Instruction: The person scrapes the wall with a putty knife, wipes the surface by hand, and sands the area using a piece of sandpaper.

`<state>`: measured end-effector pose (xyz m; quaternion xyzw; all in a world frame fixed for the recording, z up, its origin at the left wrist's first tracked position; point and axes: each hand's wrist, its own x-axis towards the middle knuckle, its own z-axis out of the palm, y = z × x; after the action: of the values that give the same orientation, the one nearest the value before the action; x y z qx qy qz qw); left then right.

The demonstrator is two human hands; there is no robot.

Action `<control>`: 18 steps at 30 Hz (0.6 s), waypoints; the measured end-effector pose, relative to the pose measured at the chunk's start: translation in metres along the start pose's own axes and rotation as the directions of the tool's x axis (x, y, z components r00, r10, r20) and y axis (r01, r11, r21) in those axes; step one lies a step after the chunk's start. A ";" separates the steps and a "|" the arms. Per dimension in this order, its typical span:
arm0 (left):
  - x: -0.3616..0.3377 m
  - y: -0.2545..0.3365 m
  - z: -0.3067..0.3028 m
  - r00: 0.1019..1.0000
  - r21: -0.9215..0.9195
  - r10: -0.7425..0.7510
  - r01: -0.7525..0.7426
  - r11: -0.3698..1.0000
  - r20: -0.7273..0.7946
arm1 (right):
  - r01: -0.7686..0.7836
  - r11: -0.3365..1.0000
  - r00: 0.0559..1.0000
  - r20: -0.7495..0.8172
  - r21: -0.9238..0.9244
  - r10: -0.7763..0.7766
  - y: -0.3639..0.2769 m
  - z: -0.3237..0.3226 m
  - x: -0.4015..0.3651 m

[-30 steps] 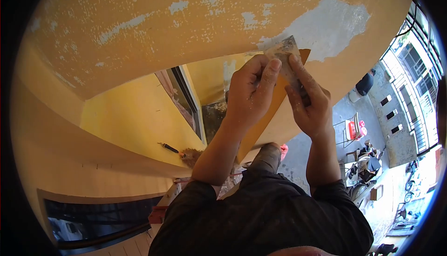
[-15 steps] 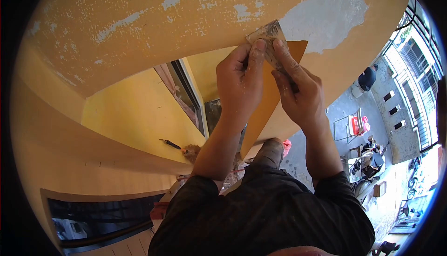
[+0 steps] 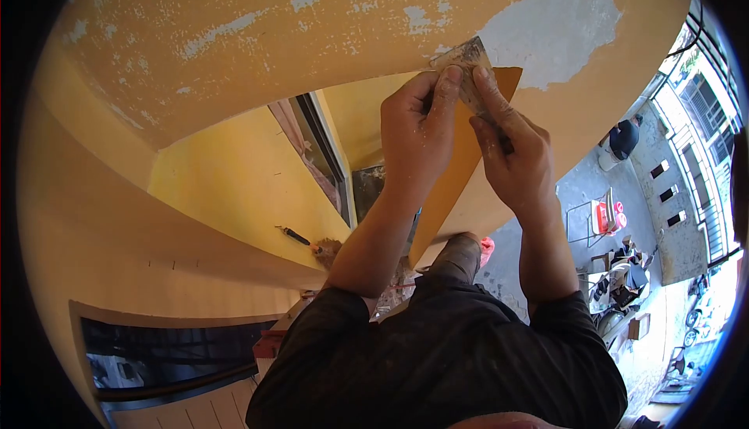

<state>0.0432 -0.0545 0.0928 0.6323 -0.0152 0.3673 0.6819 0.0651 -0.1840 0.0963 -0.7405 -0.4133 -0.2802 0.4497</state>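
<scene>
A dusty scraper (image 3: pixel 477 53) with a flat, wide blade rests against the lower edge of the orange wall (image 3: pixel 343 62), by the corner of an opening. My right hand (image 3: pixel 516 148) is closed around its narrow handle part, the index finger stretched along it toward the blade. With thumb and bent fingers, my left hand (image 3: pixel 421 129) pinches the blade's left side. Both hands carry specks of white dust. Just right of the blade, a large grey bare patch (image 3: pixel 550 31) shows where paint is gone. Smaller pale flaked spots (image 3: pixel 222 35) run across the wall to the left.
A black-handled brush (image 3: pixel 296 235) lies on the yellow ledge at left. Far below at right are a folding chair with red items (image 3: pixel 605 217), piled clutter (image 3: pixel 624 277) and a person in dark clothing (image 3: pixel 624 139). A dark window (image 3: pixel 172 359) is at lower left.
The view has turned slightly, so the wall and both hands appear a little farther right. Both hands keep their hold on the scraper, with little visible movement along the wall.
</scene>
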 end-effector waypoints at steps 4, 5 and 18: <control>0.000 -0.002 0.003 0.998 -0.043 0.055 -0.055 0.998 0.007 | -0.016 1.000 1.000 0.013 -0.011 0.017 -0.005 -0.003 0.001; 0.001 0.000 0.003 0.998 -0.040 0.060 -0.060 0.997 0.002 | 0.008 1.000 1.000 0.015 -0.022 -0.008 -0.003 -0.004 0.002; -0.001 0.006 0.004 0.999 0.026 0.034 -0.034 0.999 -0.013 | -0.039 0.999 0.999 -0.004 0.027 0.039 -0.003 -0.003 -0.001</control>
<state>0.0411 -0.0588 0.0978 0.6382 -0.0167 0.3831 0.6676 0.0619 -0.1861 0.0985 -0.7417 -0.4014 -0.2676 0.4660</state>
